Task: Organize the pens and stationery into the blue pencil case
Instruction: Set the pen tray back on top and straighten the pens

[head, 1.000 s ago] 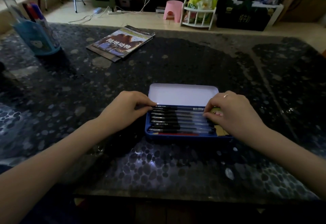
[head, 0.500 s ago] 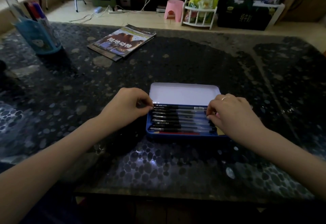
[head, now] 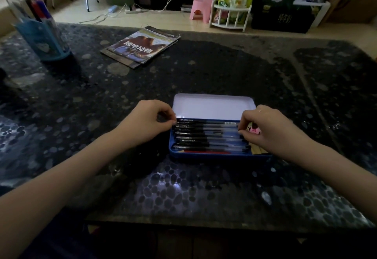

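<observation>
Your right hand [head: 271, 130] hides the right ends of the black pens [head: 204, 136] and most of a small pink thing [head: 255, 130], too covered to identify.

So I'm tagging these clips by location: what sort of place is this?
Most likely a room in a home. A dark stone-patterned table carries a magazine and pen holder; behind it, a pink stool and a snack rack stand on the floor.

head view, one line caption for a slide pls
Both hands straighten pens in the open blue pencil case.
</observation>
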